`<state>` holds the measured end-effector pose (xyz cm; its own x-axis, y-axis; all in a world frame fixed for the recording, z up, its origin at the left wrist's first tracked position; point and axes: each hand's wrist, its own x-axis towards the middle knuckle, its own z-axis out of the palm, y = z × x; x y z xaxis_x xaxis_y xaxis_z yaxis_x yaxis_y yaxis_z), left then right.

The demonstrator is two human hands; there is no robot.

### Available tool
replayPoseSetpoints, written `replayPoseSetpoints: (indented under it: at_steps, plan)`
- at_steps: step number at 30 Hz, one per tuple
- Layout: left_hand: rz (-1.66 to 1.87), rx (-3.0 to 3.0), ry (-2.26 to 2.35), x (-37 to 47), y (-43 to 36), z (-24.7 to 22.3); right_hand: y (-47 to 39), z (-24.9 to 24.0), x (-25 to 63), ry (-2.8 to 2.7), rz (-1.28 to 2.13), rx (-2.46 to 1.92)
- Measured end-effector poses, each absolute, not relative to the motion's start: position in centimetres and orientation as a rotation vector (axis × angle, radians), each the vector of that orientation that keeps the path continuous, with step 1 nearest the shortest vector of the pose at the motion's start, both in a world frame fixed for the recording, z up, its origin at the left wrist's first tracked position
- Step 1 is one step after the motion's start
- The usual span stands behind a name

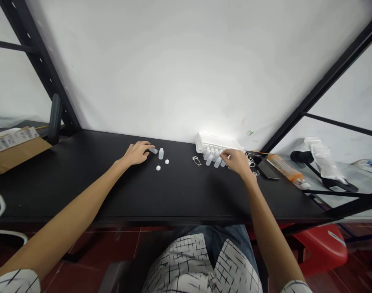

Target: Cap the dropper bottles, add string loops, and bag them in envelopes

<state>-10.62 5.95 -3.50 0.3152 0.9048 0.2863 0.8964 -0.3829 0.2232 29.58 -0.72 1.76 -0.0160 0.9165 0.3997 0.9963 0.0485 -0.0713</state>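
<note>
On the left of the black table, my left hand [137,153] is closed, with thumb and index finger at a tilted small translucent plastic bottle [153,150]. Just right of it, an open white bottle [160,154] stands upright. Two loose white caps lie in front, one cap [167,161] a little farther back than the other cap [158,167]. At the right, my right hand [236,161] has its fingers pinched together over a cluster of small white bottles [209,159]. Whatever lies between those fingertips is partly hidden by the hand.
A stack of white trays or sheets [218,140] lies by the wall behind the bottles. Thin white loops [197,161] are beside the cluster. A dark phone [268,169] and an orange-labelled bag [285,167] lie at the right. A cardboard parcel [18,150] sits far left.
</note>
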Motion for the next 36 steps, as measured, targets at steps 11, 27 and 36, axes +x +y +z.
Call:
replayPoseSetpoints:
  at_steps: [11, 27, 36]
  plan:
    - [0.594, 2.54, 1.846, -10.9, 6.3, -3.2, -1.8, 3.0, 26.8, -1.739, -0.429, -1.676]
    - [1.408, 2.01, 1.13, -6.9, 1.2, 0.8, 2.0, -1.9, 18.9, -2.207, -0.252, -1.977]
    - [1.135, 1.976, 0.93, -4.3, -0.9, -0.3, 1.8, -1.3, 19.6, -1.808, 0.303, -1.56]
